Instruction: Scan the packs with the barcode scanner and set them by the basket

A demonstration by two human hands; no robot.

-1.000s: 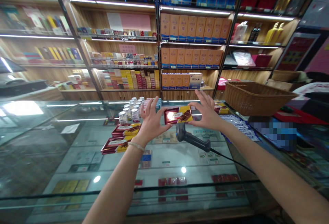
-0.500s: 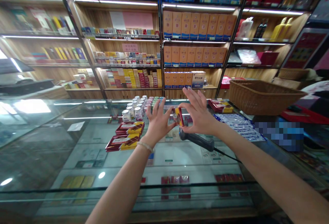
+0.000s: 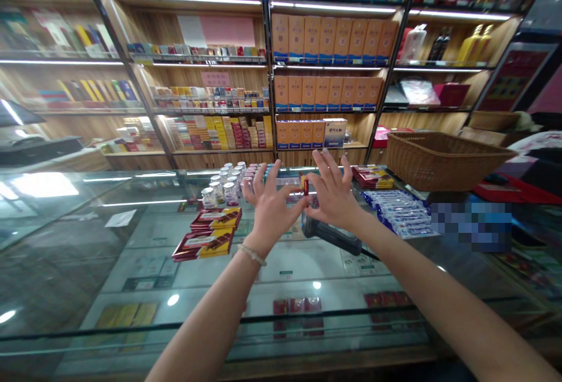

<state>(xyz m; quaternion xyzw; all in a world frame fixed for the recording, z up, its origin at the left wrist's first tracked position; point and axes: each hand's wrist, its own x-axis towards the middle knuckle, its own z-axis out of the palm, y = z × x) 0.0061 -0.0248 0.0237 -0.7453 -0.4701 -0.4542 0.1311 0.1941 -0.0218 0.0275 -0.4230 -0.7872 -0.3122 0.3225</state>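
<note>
My left hand (image 3: 272, 206) and my right hand (image 3: 331, 195) meet over the glass counter. Between their thumbs and forefingers they pinch a small red and yellow packet (image 3: 306, 186), seen nearly edge-on; the other fingers are spread upward. A black handheld scanner (image 3: 331, 236) lies on the glass just below my right hand. To the left of my left hand, red and yellow chocolate packs (image 3: 211, 243) lie in two piles. Small jars with white lids (image 3: 230, 192) stand in rows behind these piles.
A wicker basket (image 3: 439, 162) stands at the back right of the counter (image 3: 281, 288). Near it are a pile of red and yellow packs (image 3: 373, 177) and a row of blue and white sachets (image 3: 401, 213). Stocked shelves (image 3: 270, 66) line the wall behind.
The packet between my hands has turned more edge-on, and my hands are closer together. The view has shifted slightly, so the surroundings appear a little further left.
</note>
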